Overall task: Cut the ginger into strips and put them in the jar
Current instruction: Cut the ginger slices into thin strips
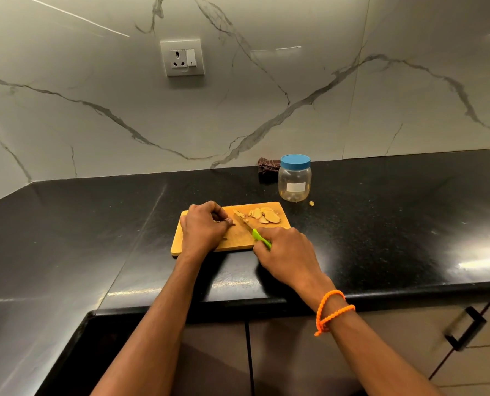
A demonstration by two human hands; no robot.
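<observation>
A rectangular wooden cutting board (283, 208) is laid on the glossy black stone bench (381, 212), near its front edge. On the far right part of the board a small heap of pale, flat ginger slices (263, 215) is seen, with a few thin ginger strips (239, 214) just to its left. The left hand (202, 227) is held over the board's left half with its fingers curled down, the fingertips pressed to the board; whether a piece of ginger is pinched beneath them cannot be told. A small knife with a bright green handle (261, 239) is gripped in the right hand (285, 250), its dark blade pointed up and left across the board towards the left fingertips. An orange beaded bracelet (333, 311) is worn on the right wrist. Behind the board's right corner a clear plastic jar with a blue screw lid (294, 178) is stood upright, lid on, with a dark brown cloth (268, 167) just behind it by the marble-patterned wall.
</observation>
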